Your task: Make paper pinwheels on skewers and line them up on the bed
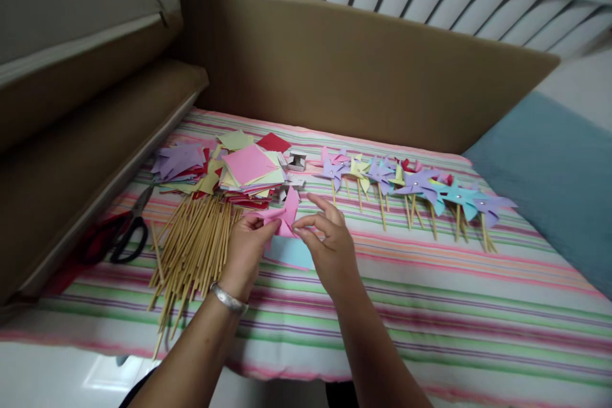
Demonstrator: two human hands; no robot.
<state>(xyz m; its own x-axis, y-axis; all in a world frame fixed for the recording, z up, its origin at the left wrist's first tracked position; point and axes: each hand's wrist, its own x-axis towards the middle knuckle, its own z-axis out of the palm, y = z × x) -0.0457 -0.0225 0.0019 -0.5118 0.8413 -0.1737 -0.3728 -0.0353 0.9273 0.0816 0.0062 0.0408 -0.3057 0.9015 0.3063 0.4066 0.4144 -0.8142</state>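
Note:
Pinched between the thumb and fingers of my left hand (245, 245) is a pink paper pinwheel (285, 220), its blades folded toward the middle. My right hand (329, 242) is at the pinwheel's right edge, thumb and forefinger pressed together and the other fingers loosely raised. Anything between those fingertips is too small to make out. Below the pinwheel lies a light blue sheet of paper (289, 254), partly covered. A pile of thin wooden sticks (194, 245) is just left of my left hand. Behind the hands rises a stack of coloured paper squares (249, 166).
Black-handled scissors (129, 229) lie left of the sticks, near cut paper pieces (176, 162). Small open boxes (296, 161) stand beside the squares. Finished pinwheels on sticks (418, 183) line the right side of the striped cloth (430, 306). Brown cushions (95, 134) border the left.

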